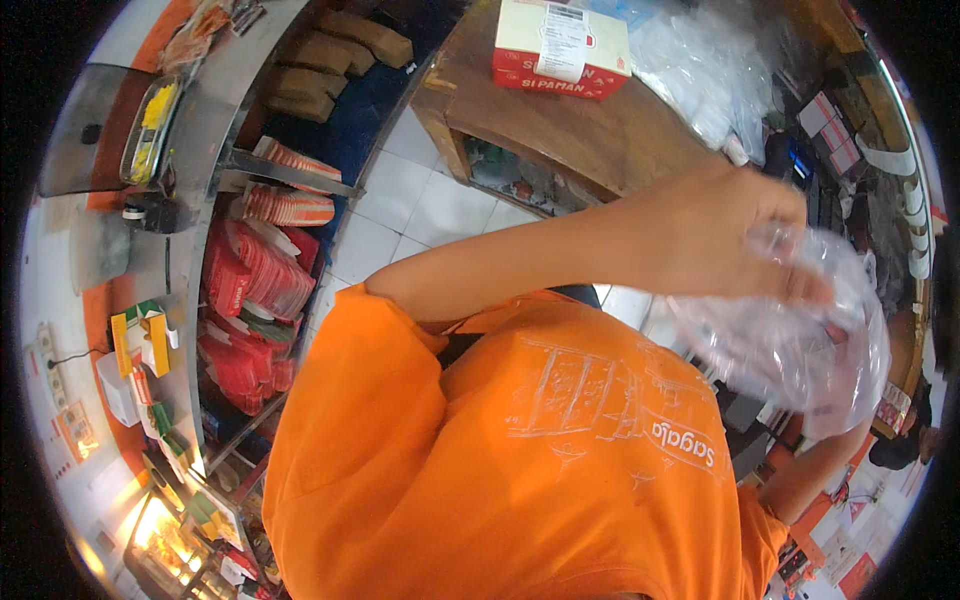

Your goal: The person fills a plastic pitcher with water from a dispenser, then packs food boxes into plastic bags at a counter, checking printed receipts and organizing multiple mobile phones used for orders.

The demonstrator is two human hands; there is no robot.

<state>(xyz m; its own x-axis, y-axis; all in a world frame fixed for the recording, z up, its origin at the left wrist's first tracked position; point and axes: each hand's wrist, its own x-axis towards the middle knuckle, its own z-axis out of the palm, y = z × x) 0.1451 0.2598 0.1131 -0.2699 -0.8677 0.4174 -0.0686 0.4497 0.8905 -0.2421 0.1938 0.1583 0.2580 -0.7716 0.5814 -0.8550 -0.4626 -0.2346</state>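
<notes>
My left hand (772, 232) reaches across to the right side of the view, its fingers pinching the upper part of a clear plastic bag (780, 360). The bag is partly blurred and hangs open and crumpled, with reddish patches showing through. From the lower right, my right forearm (817, 465) comes up against the bag. Plastic covers my right hand, so its grip cannot be made out. Beyond my left arm, two stacked red and cream cardboard boxes (562, 45) stand on a wooden table (540, 127). A printed paper slip (564, 45) lies over the top box and its side.
More clear plastic bags (697, 67) are heaped beside the boxes. Left, shelves under a metal counter (180, 225) hold folded red cartons (262, 270) and brown cardboard pieces (322, 67). A tray of yellow food (154, 127) sits on the counter. White floor tiles (420, 202) separate counter and table.
</notes>
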